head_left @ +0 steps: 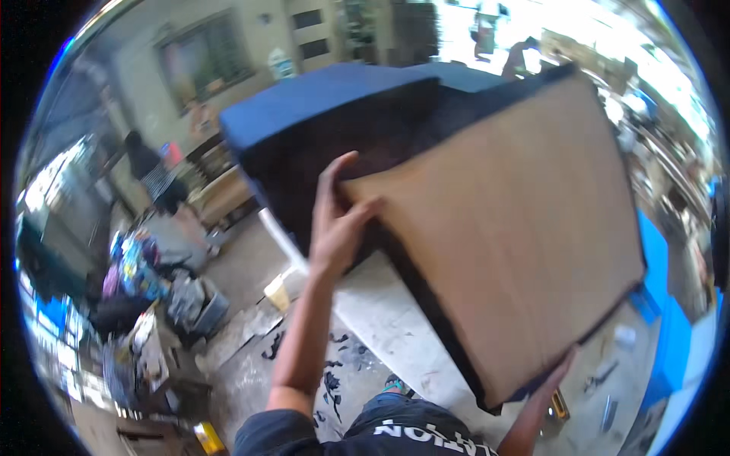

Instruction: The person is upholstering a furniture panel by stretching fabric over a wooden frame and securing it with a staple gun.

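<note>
A large tan board [509, 235] with black material wrapped along its edges is tilted up in front of me. My left hand [340, 220] grips its upper left corner, thumb on the tan face and a finger raised beside the edge. At the lower edge my right hand [557, 372] holds the board from beneath, its fingers partly hidden. Behind the board stands a big block-shaped piece, blue on top [327, 91] and black on its side [296, 163]. A whitish tabletop [395, 319] lies below the board.
On the tabletop by my right hand are a yellow-and-black tool [560, 404] and a metal cylinder [608, 414]. Black scraps [332, 387] litter the floor. Blue panels [669, 342] stand at right, a grey bin [209, 304] at left. A person [156, 175] is farther back.
</note>
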`<state>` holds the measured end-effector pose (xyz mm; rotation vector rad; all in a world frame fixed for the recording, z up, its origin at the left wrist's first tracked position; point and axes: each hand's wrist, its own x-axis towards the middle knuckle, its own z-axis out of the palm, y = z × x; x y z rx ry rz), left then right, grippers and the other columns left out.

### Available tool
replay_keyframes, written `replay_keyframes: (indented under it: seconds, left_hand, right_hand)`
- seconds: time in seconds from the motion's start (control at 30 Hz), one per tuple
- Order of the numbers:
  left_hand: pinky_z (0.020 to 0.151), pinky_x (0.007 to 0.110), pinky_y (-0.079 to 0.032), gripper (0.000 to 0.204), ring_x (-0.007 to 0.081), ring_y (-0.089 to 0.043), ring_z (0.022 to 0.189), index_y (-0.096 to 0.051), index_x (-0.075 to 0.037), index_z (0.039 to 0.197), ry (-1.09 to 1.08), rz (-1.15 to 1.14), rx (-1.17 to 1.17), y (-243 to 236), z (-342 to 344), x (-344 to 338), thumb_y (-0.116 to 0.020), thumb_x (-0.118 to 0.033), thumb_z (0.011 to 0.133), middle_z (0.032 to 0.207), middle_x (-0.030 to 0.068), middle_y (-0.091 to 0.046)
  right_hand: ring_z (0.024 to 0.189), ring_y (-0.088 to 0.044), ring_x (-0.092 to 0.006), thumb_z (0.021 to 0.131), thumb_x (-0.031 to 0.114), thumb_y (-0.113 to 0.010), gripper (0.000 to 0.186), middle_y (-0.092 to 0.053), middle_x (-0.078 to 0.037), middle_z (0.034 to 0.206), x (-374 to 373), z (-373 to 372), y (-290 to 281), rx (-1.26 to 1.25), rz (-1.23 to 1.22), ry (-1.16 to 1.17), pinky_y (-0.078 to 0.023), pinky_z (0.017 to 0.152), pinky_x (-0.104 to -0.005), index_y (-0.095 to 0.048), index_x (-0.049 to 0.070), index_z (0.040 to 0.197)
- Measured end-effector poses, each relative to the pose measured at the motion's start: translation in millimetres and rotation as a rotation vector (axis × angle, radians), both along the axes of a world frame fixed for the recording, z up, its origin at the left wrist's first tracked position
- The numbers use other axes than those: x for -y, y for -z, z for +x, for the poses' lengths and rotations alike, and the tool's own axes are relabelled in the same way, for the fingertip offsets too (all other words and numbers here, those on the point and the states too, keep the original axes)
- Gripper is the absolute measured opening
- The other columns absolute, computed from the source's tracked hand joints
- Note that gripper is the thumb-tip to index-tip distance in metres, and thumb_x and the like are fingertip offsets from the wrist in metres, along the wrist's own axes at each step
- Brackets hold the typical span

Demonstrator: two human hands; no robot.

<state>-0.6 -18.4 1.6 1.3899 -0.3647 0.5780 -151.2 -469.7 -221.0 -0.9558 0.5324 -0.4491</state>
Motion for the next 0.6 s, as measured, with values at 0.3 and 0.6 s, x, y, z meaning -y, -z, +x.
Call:
replay_keyframes:
  seconds: [0.3, 0.6]
  left_hand:
    - [0.104, 0.036, -0.053, 0.085, 0.0259, -0.065, 0.115, -0.026, 0.000, 0.163, -0.147, 0.312, -0.095, -69, 130, 23, -0.075, -0.035, 0.102, 0.131, 0.0223, -0.063]
    - [0.109, 0.043, -0.053, 0.072, 0.0347, -0.061, 0.134, -0.044, -0.004, 0.159, -0.139, 1.012, -0.084, 73, 145, 71, -0.073, -0.032, 0.100, 0.156, 0.0246, -0.052]
  right_hand:
    - [0.150, -0.042, -0.0335, 0.108, 0.061, -0.046, 0.082, -0.038, -0.015, 0.167, -75, -53, -2, 0.096, -0.030, 0.286, -0.030, 0.126, -0.0516, -0.033, 0.003, 0.165]
    - [0.102, -0.072, -0.0230, 0.104, 0.031, -0.067, 0.037, -0.075, -0.014, 0.112, -185, -127, 11, -0.249, -0.458, -1.060, -0.056, 0.092, -0.0352, -0.069, -0.002, 0.122]
